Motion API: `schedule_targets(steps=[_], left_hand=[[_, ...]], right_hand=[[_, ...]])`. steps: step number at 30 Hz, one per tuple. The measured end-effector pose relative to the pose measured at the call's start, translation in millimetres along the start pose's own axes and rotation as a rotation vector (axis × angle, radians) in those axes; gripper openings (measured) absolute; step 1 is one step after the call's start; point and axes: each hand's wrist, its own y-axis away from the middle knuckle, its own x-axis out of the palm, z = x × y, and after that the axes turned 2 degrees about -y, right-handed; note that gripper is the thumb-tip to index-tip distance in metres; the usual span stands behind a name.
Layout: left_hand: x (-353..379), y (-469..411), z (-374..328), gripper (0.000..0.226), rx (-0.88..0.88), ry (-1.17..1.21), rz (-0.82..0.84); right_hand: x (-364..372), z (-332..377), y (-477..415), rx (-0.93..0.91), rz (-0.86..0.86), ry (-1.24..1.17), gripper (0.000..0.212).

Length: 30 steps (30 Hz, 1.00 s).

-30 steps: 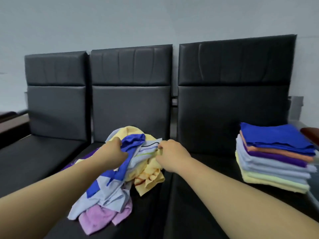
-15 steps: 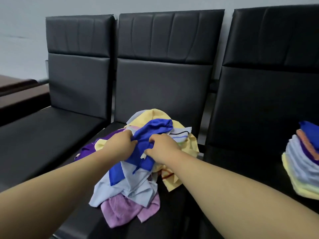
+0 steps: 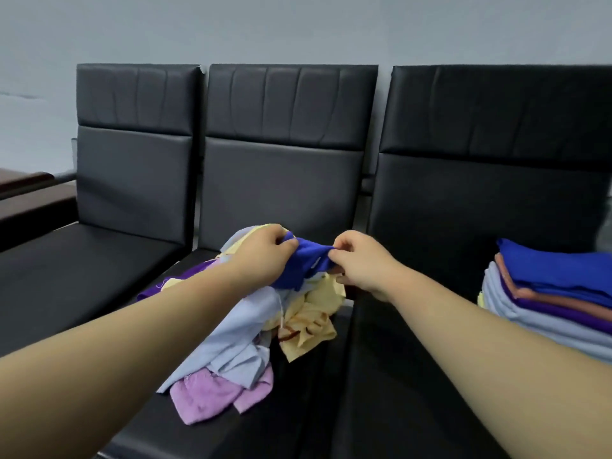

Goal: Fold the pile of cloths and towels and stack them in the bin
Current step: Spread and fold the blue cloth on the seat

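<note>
A loose pile of cloths (image 3: 238,346) lies on the middle black seat: light blue, yellow, pink and purple pieces. Above the pile a royal blue cloth (image 3: 306,261) is stretched between my hands. My left hand (image 3: 261,253) grips its left end and my right hand (image 3: 361,263) pinches its right end. A stack of folded cloths (image 3: 546,299) sits on the right seat, with a royal blue one on top. No bin is in view.
Three black padded chairs (image 3: 278,180) stand in a row against a grey wall. The left seat (image 3: 66,270) is bare. A dark wooden surface (image 3: 23,193) shows at the far left edge.
Both hands took hold of the royal blue cloth and lifted it off the pile, drawing apart so it stretches between them. The camera view shifted too.
</note>
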Motion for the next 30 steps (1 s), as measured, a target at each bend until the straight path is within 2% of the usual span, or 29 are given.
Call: schedule_targets(steps=[5, 10, 15, 18, 20, 24, 27, 30], left_hand=[[31, 40, -88, 0.027, 0.068, 0.162, 0.110], [88, 69, -138, 0.029, 0.082, 0.351, 0.237], [157, 95, -135, 0.023, 0.017, 0.307, 0.377], [189, 106, -117, 0.013, 0.000, 0.165, 0.435], [199, 113, -106, 0.008, 0.017, 0.070, 0.435], [209, 127, -91, 0.018, 0.055, 0.104, 0.450], [214, 132, -88, 0.026, 0.175, 0.063, 0.450], [214, 127, -91, 0.039, 0.289, 0.037, 0.290]], right_hand=[[-94, -19, 61, 0.008, -0.131, -0.149, 0.010], [-156, -57, 120, 0.036, -0.272, -0.241, 0.011], [-173, -113, 165, 0.150, -0.312, -0.223, 0.013], [-166, -149, 178, 0.259, -0.309, -0.210, 0.014], [-158, -168, 184, 0.325, -0.302, -0.224, 0.016], [-147, -187, 181, 0.396, -0.261, -0.283, 0.020], [-147, -188, 172, 0.393, -0.213, -0.314, 0.027], [-146, -188, 164, 0.391, -0.174, -0.375, 0.034]])
